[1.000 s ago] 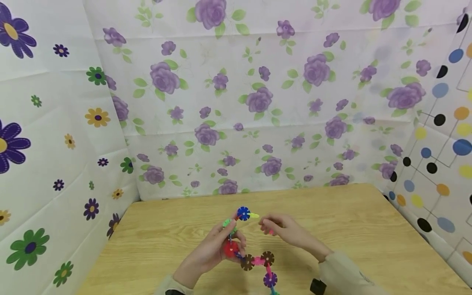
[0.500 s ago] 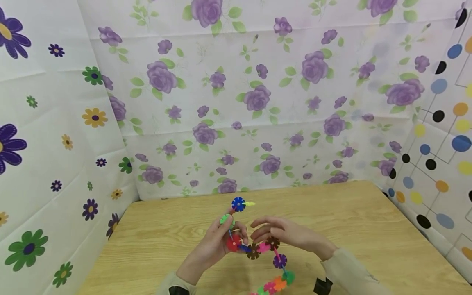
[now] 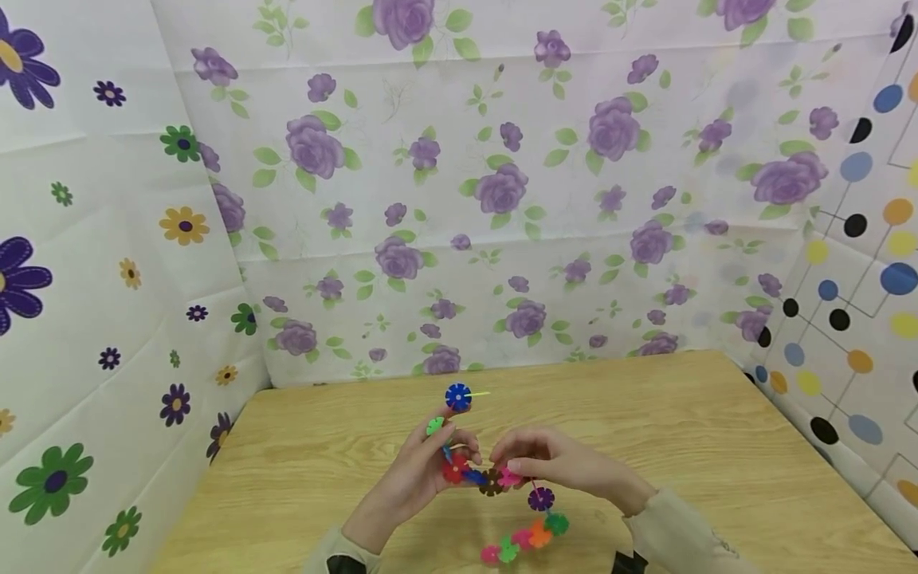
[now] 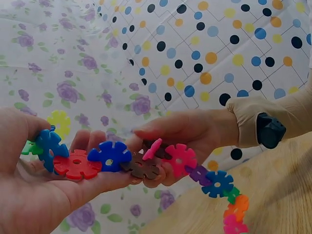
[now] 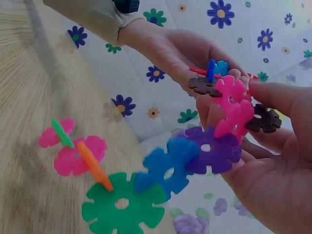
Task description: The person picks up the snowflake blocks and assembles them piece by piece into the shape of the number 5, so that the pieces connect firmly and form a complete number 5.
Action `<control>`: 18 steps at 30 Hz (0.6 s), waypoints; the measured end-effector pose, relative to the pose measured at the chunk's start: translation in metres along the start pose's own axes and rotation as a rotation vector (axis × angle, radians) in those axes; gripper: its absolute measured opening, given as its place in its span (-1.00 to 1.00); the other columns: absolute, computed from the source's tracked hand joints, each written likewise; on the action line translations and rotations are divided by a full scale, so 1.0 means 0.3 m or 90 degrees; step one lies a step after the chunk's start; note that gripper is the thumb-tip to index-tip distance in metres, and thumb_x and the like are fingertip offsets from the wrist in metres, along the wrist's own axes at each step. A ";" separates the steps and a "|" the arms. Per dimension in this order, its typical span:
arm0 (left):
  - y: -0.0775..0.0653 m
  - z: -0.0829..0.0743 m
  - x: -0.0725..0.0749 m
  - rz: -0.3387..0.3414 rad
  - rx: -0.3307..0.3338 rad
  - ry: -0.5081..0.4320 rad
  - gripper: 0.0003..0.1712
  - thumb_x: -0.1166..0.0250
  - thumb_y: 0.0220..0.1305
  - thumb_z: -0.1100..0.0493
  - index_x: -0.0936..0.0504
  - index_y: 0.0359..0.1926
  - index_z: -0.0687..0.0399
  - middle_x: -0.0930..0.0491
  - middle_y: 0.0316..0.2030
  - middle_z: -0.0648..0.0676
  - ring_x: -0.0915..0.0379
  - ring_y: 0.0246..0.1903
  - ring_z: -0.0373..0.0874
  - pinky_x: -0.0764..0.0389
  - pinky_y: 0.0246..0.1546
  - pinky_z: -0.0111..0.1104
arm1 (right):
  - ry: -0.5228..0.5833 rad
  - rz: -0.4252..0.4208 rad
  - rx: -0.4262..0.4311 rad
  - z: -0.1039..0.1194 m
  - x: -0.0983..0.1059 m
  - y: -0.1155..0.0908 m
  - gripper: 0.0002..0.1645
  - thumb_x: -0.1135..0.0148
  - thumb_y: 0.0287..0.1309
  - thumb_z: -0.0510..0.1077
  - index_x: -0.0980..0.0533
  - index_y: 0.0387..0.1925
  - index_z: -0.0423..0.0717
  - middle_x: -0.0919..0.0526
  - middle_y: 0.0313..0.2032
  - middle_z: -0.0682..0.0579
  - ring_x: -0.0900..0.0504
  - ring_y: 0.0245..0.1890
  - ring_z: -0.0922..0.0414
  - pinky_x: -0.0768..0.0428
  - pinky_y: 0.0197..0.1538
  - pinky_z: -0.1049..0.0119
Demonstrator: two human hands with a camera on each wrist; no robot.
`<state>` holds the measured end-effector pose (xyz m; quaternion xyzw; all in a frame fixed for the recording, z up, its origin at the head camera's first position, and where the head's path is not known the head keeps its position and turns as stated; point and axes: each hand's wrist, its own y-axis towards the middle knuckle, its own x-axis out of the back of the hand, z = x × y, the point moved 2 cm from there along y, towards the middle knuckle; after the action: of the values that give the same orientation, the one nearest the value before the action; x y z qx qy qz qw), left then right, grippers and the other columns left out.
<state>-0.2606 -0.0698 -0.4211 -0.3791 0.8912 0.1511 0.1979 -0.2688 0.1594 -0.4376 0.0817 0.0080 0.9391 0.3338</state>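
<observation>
A chain of interlocking notched plastic discs runs between both hands, raised over the table. My left hand (image 3: 405, 486) holds it palm up, thumb against a light green disc (image 3: 434, 426), with a red disc (image 4: 77, 165) along the fingers. Beyond the fingertips, the chain's top end carries a blue disc (image 3: 458, 397) and a yellow disc (image 3: 479, 393) seen edge-on. My right hand (image 3: 574, 462) pinches the chain at a pink disc (image 3: 508, 477) beside a brown disc (image 3: 491, 482). Below it hang a purple disc (image 5: 214, 161), a green disc (image 5: 105, 209) and an orange disc (image 3: 540, 533), then pink and green ones.
The wooden table (image 3: 688, 446) spreads under both hands. A cloth with purple roses (image 3: 502, 191) hangs behind it, with a flower-print cloth (image 3: 107, 239) at the left and a dotted cloth (image 3: 861, 319) at the right.
The right hand has left the yellow end of the chain, moved down and taken hold at the pink disc. The chain's lower end has swung up into the head view. The left hand keeps its hold.
</observation>
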 end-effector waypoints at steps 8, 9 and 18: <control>-0.007 -0.012 0.016 -0.056 0.054 0.051 -0.54 0.18 0.57 0.11 0.05 0.35 0.07 -0.61 -0.21 -0.06 -0.61 -0.16 -0.19 -0.68 -0.13 -0.30 | 0.007 0.008 0.006 0.009 -0.013 0.001 -0.65 0.01 0.44 -0.16 -0.46 0.10 -0.29 -0.56 0.05 -0.16 -0.62 -0.08 0.21 -0.63 -0.02 0.34; -0.007 -0.016 0.019 -0.069 0.064 0.065 -0.50 0.16 0.56 0.12 0.10 0.37 0.09 -0.60 -0.21 -0.06 -0.61 -0.16 -0.20 -0.67 -0.17 -0.32 | 0.007 0.007 0.004 0.010 -0.014 0.001 -0.65 0.00 0.43 -0.16 -0.47 0.10 -0.30 -0.56 0.05 -0.16 -0.62 -0.08 0.21 -0.63 -0.01 0.33; 0.026 -0.059 0.041 -0.200 0.078 0.223 -0.37 -0.19 0.37 -0.06 -0.26 0.29 0.16 -0.62 -0.24 -0.02 -0.62 -0.24 -0.16 -0.69 -0.21 -0.24 | -0.041 -0.001 -0.012 -0.001 -0.016 0.009 -0.69 -0.03 0.42 -0.12 -0.54 0.04 -0.18 -0.58 0.00 -0.13 -0.59 -0.20 0.27 -0.62 -0.12 0.38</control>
<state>-0.2783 -0.0796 -0.4106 -0.5207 0.8496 -0.0040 0.0841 -0.2669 0.1543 -0.4383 0.1090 -0.0113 0.9358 0.3351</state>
